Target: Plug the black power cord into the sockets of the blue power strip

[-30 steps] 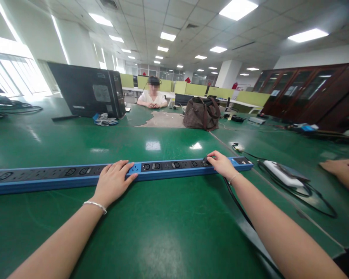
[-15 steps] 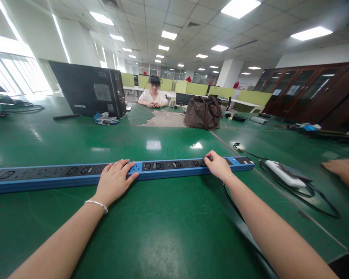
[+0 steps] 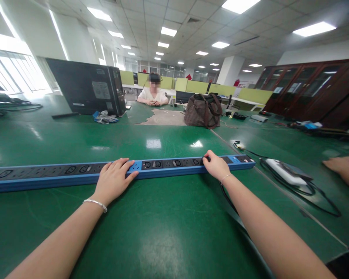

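A long blue power strip (image 3: 168,167) lies across the green bench (image 3: 163,232), running from the left edge to just right of centre. The left hand (image 3: 114,181) rests flat on it near its middle, palm down, fingers spread and open over the sockets, holding nothing; a thin bracelet (image 3: 95,203) circles that wrist. The right hand (image 3: 216,166) sits on the strip closer to its right end, fingers curled down onto a small black plug (image 3: 207,159) at the sockets; whether they pinch it or only touch it cannot be told. A black cable (image 3: 229,197) runs beneath that forearm.

To the right, apart from the strip, a white adapter (image 3: 285,172) lies among looped dark cord. Another person's hand (image 3: 339,166) rests on the bench at the far right edge. Farther back stand a black computer case (image 3: 85,87), a pair of gloves (image 3: 104,117) beside it, and a brown bag (image 3: 203,111). A seated person (image 3: 152,95) is at the far end.
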Demonstrator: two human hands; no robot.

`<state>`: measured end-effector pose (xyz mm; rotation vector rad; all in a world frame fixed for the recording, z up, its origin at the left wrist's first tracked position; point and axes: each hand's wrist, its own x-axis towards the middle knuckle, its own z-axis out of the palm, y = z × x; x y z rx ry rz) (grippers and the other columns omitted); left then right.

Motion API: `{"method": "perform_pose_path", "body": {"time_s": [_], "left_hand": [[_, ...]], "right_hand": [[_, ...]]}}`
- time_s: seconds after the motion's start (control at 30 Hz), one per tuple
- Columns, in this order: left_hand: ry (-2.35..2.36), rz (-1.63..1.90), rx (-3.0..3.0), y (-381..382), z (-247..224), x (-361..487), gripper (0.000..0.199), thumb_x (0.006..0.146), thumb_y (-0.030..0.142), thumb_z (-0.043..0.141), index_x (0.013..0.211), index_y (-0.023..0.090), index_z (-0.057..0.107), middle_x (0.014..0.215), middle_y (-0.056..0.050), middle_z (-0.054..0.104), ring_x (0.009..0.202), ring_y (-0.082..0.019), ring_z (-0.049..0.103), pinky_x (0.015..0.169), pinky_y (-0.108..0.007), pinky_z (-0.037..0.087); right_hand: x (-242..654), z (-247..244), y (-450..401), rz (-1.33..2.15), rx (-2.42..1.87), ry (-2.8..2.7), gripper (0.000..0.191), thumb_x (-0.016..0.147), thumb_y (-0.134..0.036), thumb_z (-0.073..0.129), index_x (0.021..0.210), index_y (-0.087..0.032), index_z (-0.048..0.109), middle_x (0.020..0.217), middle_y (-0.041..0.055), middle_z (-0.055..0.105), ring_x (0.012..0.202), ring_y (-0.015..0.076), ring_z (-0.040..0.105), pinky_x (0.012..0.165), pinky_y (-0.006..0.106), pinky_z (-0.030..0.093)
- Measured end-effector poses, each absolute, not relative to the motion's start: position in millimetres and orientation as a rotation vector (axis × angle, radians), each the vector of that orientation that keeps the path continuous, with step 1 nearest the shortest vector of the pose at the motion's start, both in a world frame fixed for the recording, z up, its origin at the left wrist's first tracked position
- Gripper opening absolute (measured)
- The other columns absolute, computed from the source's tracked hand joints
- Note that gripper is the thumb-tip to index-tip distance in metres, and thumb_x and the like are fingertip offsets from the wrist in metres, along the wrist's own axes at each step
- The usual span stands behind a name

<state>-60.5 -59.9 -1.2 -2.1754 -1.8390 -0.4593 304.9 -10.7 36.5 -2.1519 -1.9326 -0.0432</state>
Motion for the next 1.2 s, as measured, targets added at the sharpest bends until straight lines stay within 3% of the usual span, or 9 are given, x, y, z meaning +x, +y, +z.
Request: {"method": "perform_pose_path", "body": {"time_s": [0.77,1.2], "left_hand": [[-1.826,-0.442,-2.181,-59.5,-1.7,-61.9,0.052,0.086,0.054,0.034,0.123,0.023,0.053,0.131,-0.006,0.052,0.116,-0.025,0.050,0.100,-0.043,0.031],[-1.828,-0.472,-2.175,-59.7,-1.1,-60.8,0.051,0.086,0.054,0.036,0.122,0.023,0.054,0.131,-0.007,0.053,0.117,-0.025,0.049,0.100,-0.044,0.031]], "right_hand": [[306.9,34.8,-8.5,0.150,-2.113,-1.836,0.029,0.080,-0.037,0.041,0.101,-0.023,0.054,0.084,0.0063,0.066,0.075,0.0210,0.060,0.063,0.027,0.038],[315.7,26.8,-0.8,0.271,-1.986,-1.707,0.027,0.073,-0.035,0.052,0.094,-0.020,0.059,0.069,0.0008,0.060,0.062,0.0149,0.053,0.061,0.025,0.038]]}}
